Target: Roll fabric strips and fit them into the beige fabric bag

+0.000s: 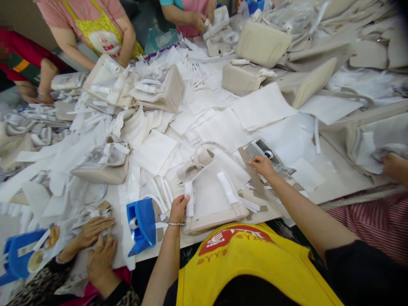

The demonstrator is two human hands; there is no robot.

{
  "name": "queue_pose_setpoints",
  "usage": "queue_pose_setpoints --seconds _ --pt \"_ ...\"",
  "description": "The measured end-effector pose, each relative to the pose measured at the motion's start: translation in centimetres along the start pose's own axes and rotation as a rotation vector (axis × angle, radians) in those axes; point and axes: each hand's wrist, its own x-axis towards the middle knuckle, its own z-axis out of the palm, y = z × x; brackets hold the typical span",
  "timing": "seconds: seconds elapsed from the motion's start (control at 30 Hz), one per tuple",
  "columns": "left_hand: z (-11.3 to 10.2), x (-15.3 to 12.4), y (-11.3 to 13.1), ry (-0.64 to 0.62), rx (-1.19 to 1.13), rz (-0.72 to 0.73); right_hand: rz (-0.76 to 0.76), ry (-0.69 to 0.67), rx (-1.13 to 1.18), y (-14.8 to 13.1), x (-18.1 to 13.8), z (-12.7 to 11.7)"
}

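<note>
A beige handbag [210, 187] lies in front of me, with pieces of white wrapping on its strap parts. My left hand [180, 208] is closed at the bag's left side, thumb and fingers on a white-wrapped strap end [189, 199]. To the right, my right hand [263, 165] is pinched closed over a grey-brown strip [251, 170]. What sits between its fingertips is too small to make out. Just behind that hand is a grey tape dispenser [279, 161].
White sheets [219, 127] and more beige bags [264, 42] cover the table. A blue tape dispenser [141, 225] stands left of my arm. A co-worker's hands [98, 242] work at the lower left, another person's hand [395, 168] at the right. Other people work across the table.
</note>
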Motion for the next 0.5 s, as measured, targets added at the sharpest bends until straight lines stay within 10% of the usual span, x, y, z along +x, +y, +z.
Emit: queue_pose_setpoints --seconds 0.3,0.5 --pt "-0.2 0.1 -0.2 -0.019 -0.042 -0.009 -0.035 0.145 -0.516 -2.6 -0.7 -1.9" --pt "-0.3 0.0 -0.4 -0.019 -0.105 -0.014 -0.047 0.154 -0.280 -5.1 -1.8 -4.1"
